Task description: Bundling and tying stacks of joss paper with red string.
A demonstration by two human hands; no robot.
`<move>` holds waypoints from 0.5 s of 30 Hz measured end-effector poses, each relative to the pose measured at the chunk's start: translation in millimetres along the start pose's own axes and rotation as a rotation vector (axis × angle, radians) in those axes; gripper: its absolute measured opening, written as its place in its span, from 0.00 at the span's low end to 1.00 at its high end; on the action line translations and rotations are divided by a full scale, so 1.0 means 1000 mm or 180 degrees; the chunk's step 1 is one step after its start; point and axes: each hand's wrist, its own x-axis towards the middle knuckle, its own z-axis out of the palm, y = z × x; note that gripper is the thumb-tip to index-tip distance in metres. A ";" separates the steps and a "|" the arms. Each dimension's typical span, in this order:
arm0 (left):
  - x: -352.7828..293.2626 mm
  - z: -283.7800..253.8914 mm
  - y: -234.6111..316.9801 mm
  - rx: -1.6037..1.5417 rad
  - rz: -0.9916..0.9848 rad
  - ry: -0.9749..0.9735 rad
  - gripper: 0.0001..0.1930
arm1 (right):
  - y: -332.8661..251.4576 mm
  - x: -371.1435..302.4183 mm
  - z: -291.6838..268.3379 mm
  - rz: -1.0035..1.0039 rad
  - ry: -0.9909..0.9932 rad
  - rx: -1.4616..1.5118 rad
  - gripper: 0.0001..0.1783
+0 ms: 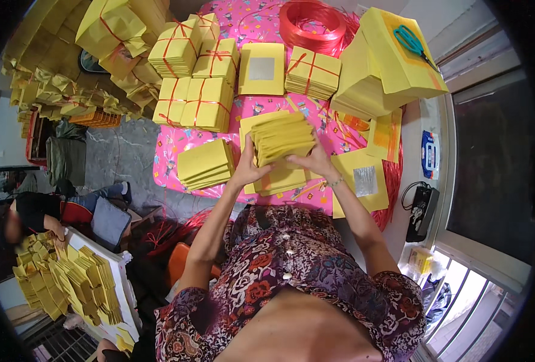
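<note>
Between my two hands is a thick stack of yellow paper packets, its folded edges turned up toward me. My left hand grips the stack's left side, thumb along the near edge. On the right side my right hand closes round it, thumb reaching inward. Beneath the held stack lie more yellow sheets, partly hidden by it. A loose fanned pile of yellow packets rests left of my left hand. Close to my right wrist lies a yellow sheet with a silver square.
Bundles tied with red string stand at the pink table cloth's far left. Another tied bundle is beside a red string coil. Teal scissors lie on a tall yellow stack at right. A person sits at lower left.
</note>
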 end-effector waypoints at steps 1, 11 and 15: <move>-0.003 -0.004 -0.010 0.0576 0.0101 -0.0118 0.60 | 0.006 -0.004 0.004 0.0006 -0.0010 0.0000 0.63; -0.019 -0.002 0.001 0.0662 0.0174 0.0076 0.71 | 0.002 -0.018 0.025 -0.0323 0.0066 -0.0535 0.59; -0.022 -0.005 0.001 -0.0007 -0.0128 -0.0097 0.70 | 0.006 -0.016 0.027 -0.0447 0.0186 -0.0584 0.59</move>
